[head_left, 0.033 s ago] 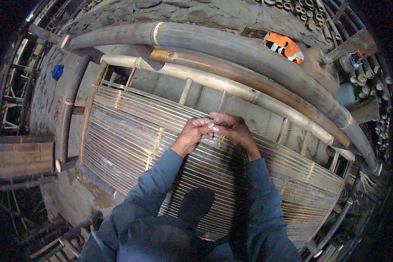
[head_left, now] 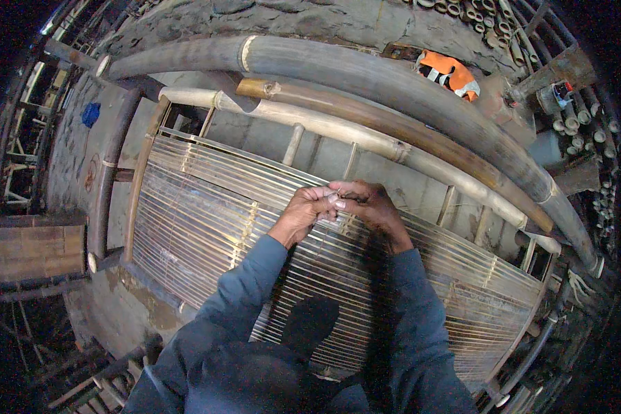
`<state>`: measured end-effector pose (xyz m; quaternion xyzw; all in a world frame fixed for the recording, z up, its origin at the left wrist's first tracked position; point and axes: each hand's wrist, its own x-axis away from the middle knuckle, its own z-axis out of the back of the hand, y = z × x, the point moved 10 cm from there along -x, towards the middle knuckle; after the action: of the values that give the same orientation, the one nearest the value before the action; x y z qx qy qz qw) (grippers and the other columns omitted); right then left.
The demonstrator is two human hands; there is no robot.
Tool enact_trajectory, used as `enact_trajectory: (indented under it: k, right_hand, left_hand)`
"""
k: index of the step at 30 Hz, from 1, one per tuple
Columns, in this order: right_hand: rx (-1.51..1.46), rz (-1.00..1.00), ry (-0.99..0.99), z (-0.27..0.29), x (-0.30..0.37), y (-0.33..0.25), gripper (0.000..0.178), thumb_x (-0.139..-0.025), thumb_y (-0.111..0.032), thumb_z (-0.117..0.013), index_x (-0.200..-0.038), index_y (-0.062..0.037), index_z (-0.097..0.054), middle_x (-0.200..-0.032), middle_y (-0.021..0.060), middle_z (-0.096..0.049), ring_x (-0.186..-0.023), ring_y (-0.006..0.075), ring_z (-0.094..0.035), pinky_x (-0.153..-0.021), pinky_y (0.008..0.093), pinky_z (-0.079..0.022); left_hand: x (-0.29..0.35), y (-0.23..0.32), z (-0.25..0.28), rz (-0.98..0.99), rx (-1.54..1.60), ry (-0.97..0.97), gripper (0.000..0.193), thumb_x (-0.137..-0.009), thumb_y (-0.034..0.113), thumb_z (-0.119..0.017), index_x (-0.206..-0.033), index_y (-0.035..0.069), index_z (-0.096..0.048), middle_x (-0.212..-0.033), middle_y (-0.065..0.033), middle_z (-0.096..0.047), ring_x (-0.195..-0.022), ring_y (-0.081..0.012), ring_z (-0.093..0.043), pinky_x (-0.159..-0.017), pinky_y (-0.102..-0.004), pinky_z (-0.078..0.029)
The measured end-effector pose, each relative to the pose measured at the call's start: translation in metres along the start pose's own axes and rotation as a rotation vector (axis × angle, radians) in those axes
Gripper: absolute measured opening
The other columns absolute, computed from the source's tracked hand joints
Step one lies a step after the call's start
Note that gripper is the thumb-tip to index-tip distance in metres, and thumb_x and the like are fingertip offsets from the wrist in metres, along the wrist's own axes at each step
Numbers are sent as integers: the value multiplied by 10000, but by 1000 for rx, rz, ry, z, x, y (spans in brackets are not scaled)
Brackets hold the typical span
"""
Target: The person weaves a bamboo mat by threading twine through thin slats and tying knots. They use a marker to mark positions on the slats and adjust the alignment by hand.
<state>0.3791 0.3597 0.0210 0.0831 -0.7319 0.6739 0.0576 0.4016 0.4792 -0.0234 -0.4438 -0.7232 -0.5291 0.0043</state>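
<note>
**Hands meet over a bamboo slat panel**

A person in blue sleeves brings the left hand [head_left: 302, 214] and right hand [head_left: 369, 203] together above a panel of thin bamboo slats [head_left: 200, 228], fingers [head_left: 328, 200] pinched shut on something too small to make out. The panel lies on a bamboo frame [head_left: 338, 131], beside thick bamboo poles [head_left: 366, 69]. An orange vest [head_left: 448, 72] lies beyond.

Big dark bamboo pole [head_left: 366, 69] curved along the stone wall [head_left: 310, 21]. An orange vest [head_left: 450, 72] lay just behind its right part, a blue thing [head_left: 90, 114] sat off its left end, and a wooden crate [head_left: 36, 252] stood well below-left.
</note>
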Motion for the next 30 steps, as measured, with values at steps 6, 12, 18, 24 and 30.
enact_trajectory:
  k: [6,12,18,24,30]
  right_hand:
    - [19,-9,-61,4,-2,3,256,-856,-222,-770,-1028,-33,-760,-905,77,-740,-851,146,-686,-790,301,-531]
    - [43,56,8,3,-10,4,168,-850,-191,-749,-936,-47,-752,-852,102,-736,-796,190,-702,-740,333,-539]
    - [448,185,358,27,0,-12,199,-861,-228,-650,-858,-33,-693,-830,151,-688,-792,313,-684,-748,405,-527]
    - [528,122,420,33,5,-19,245,-887,-265,-579,-852,-40,-669,-885,156,-663,-838,332,-655,-784,433,-505]
    - [429,263,518,15,35,-27,92,-831,-129,-657,-867,-49,-683,-890,131,-665,-857,327,-643,-819,420,-497]
  left_hand:
    - [-4,-2,2,100,-50,-115,175,-952,176,-694,-955,1,-702,-782,-49,-665,-686,-124,-625,-656,-272,-535]
    - [-11,-5,6,141,66,-203,259,-950,220,-694,-1069,-10,-706,-872,-63,-705,-722,-138,-660,-697,-305,-578]
    - [2,16,-7,154,93,48,309,-994,281,-633,-1102,-2,-697,-889,-59,-710,-707,-124,-649,-636,-277,-553]
    - [39,7,15,141,-177,284,225,-995,242,-628,-1020,34,-710,-901,-57,-727,-644,-90,-608,-502,-215,-453]
    - [52,-33,-31,220,387,169,244,-993,213,-630,-1176,55,-666,-1054,-45,-729,-854,-144,-677,-729,-291,-559]
